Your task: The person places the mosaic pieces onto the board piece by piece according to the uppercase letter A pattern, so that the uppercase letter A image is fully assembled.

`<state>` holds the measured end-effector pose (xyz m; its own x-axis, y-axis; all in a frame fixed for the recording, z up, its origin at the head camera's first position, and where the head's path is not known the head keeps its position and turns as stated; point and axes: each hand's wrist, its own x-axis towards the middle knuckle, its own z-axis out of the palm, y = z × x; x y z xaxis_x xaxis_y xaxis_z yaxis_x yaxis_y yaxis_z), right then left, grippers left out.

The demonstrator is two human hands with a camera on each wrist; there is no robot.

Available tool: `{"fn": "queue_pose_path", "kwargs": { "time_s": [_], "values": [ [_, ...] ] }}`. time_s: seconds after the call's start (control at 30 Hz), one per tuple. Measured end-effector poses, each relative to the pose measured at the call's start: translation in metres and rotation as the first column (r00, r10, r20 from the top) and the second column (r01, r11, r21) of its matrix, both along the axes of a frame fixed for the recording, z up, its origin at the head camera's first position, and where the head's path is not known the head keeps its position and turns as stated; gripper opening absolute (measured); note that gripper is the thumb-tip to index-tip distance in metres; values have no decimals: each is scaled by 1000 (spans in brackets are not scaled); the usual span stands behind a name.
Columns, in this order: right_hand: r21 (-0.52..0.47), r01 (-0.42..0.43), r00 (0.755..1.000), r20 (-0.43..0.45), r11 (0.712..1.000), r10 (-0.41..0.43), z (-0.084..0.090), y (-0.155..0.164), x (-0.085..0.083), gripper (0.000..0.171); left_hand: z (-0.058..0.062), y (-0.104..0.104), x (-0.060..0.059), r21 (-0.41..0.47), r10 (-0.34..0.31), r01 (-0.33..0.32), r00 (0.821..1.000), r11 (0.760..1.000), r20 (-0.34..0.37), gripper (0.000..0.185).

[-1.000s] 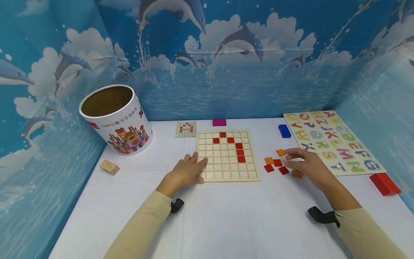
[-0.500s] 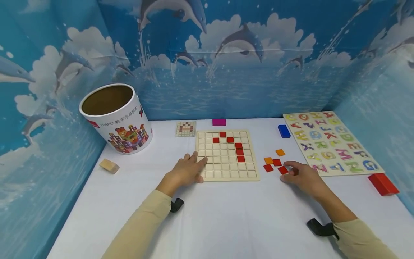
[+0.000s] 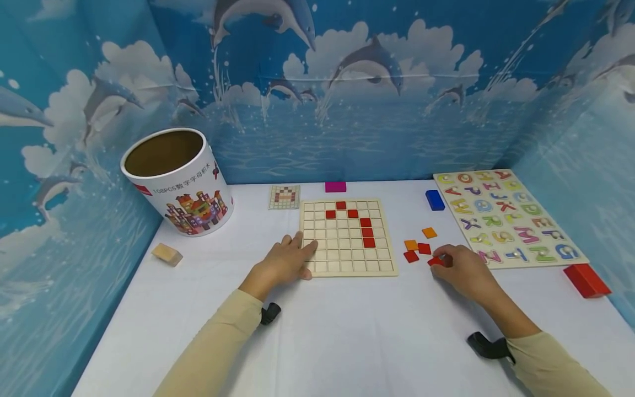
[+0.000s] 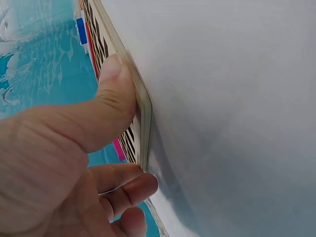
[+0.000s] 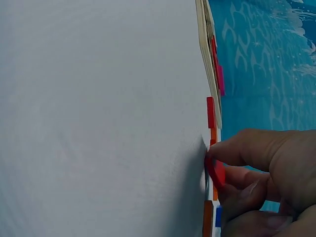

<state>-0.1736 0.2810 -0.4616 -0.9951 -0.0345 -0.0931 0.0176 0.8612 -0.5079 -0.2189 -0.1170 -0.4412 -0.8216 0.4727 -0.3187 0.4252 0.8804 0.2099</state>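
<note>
The right hand (image 3: 465,274) now pinches a red square tile (image 3: 435,261), flat beforehand; the spread left hand (image 3: 284,261) rests on a pale wooden gridded board (image 3: 350,267).

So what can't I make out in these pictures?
Head view: the floor of the tub, hidden by its near side.
Head view: some left squares of the grid board, behind the left grip.
Head view: the exact design on the pattern card, too small.
Right wrist view: part of the pinched red tile, behind the right grip.
</note>
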Motion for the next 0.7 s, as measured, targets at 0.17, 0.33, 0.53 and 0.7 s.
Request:
{"fn": "queue_pose_path", "kwargs": {
  "time_s": [0.17,0.33,0.53,0.7],
  "values": [
    [2,-14,1000,-13,1000,14,0,-1,-1,25,-1,1,-1,-5,6,-6,1000,1000,-2,83],
    [-28,-16,998,52,999,18,1,2,0,31,-1,1,-1,-9,4,-4,1000,1000,0,83],
    [-172,22,998,63,985,-12,9,8,-6,41,-1,2,-1,-10,-3,3,1000,1000,-8,83],
    [-421,159,981,168,893,-96,15,4,-27,58,0,2,0,-19,1,-1,1000,1000,3,83]
  ]
}}
